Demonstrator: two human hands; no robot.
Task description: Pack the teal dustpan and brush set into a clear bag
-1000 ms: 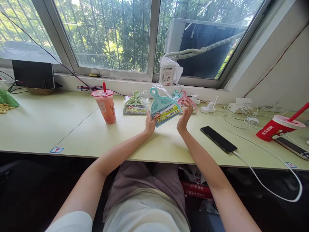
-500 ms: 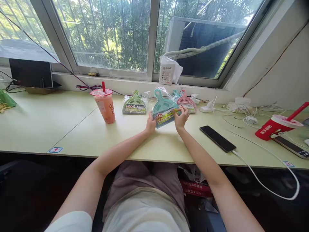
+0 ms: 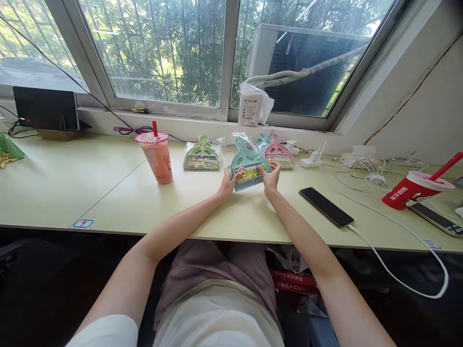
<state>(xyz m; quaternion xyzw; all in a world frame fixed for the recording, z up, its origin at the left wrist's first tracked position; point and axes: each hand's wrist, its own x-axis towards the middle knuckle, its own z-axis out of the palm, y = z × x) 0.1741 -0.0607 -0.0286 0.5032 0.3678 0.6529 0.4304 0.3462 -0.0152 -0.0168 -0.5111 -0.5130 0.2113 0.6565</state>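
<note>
A teal mini dustpan and brush set (image 3: 247,159), in clear plastic with a yellow label, is held tilted just above the table. My left hand (image 3: 228,182) grips its lower left edge, thumb across the front. On the right side my right hand (image 3: 270,176) pinches the edge, thumb on the label. Behind it to the left lies a green wrapped dustpan set (image 3: 202,154). A pink dustpan set (image 3: 279,152) sits behind to the right, with a second teal piece (image 3: 264,139) partly hidden beside it.
An orange drink cup (image 3: 156,158) with a red straw stands on the left. To the right lie a black phone (image 3: 326,206) on a white cable, a red cup (image 3: 414,190) and tangled chargers (image 3: 374,179). A tablet (image 3: 47,109) stands at far left, below the window.
The teal set has turned slightly and its handle has shifted right. My left thumb has moved onto the label, and my right fingers have shifted along the right edge.
</note>
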